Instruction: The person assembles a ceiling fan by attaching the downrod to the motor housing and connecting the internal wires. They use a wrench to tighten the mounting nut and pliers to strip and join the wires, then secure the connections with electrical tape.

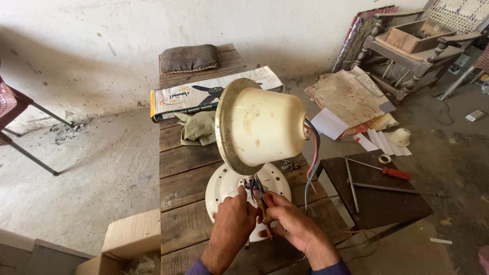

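- One cream bell-shaped fan canopy cover [262,125], one white round fan motor plate [224,186] beneath it, one bundle of coloured wires [311,158], one orange-handled pair of pliers [263,211].
- These stand on the near end of the long wooden plank bench [188,168], with bare planks to the left; a flat printed cardboard box [204,94] lies across its far part.
- Left hand [232,224] is curled, fingertips pinching wires at the plate.
- Right hand [293,221] is clenched around the pliers.
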